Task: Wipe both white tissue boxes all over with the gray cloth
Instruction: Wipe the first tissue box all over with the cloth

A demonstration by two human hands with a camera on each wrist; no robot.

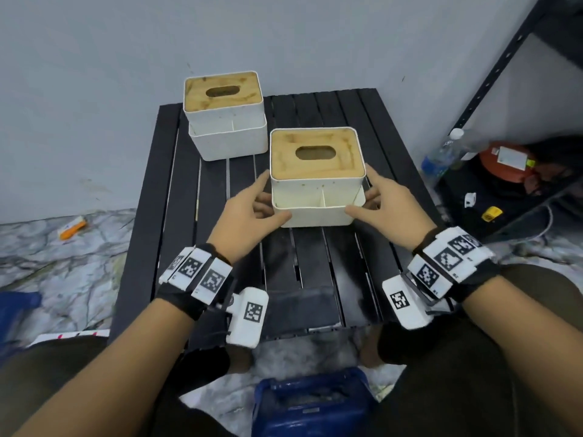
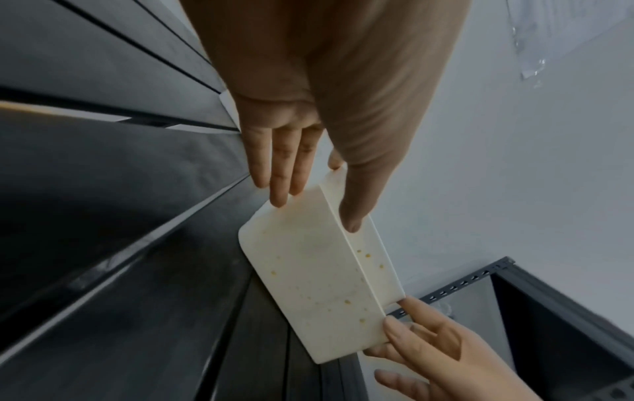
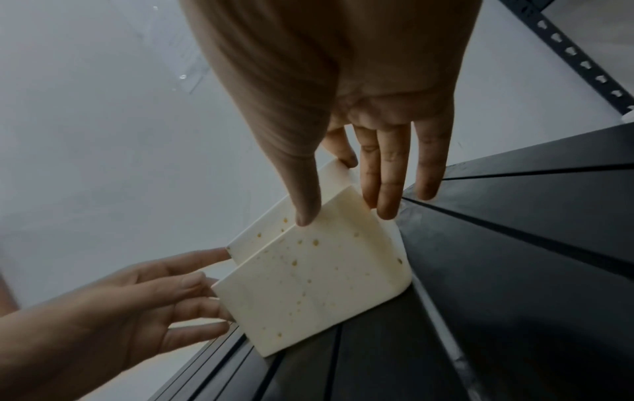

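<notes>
Two white tissue boxes with wooden lids stand on the black slatted table [image 1: 214, 190]. The far box [image 1: 227, 137] is at the back left. The near box [image 1: 315, 200] is in the middle, and yellowish specks dot its front [image 2: 319, 285] [image 3: 309, 285]. My left hand [image 1: 262, 203] touches its left corner with straight fingers [image 2: 281, 168] on the side and its thumb [image 2: 356, 206] on the front rim. On the opposite corner my right hand [image 1: 375, 197] mirrors this, fingers [image 3: 387, 176] straight, thumb [image 3: 301, 195] on the front. I cannot make out the gray cloth in any view.
A dark metal shelf frame [image 1: 492, 77] stands at the right, with a water bottle [image 1: 441, 156] and a red object [image 1: 504, 165] on its low shelf. A blue crate [image 1: 315, 402] sits on the floor between my knees. The wall rises just behind the table.
</notes>
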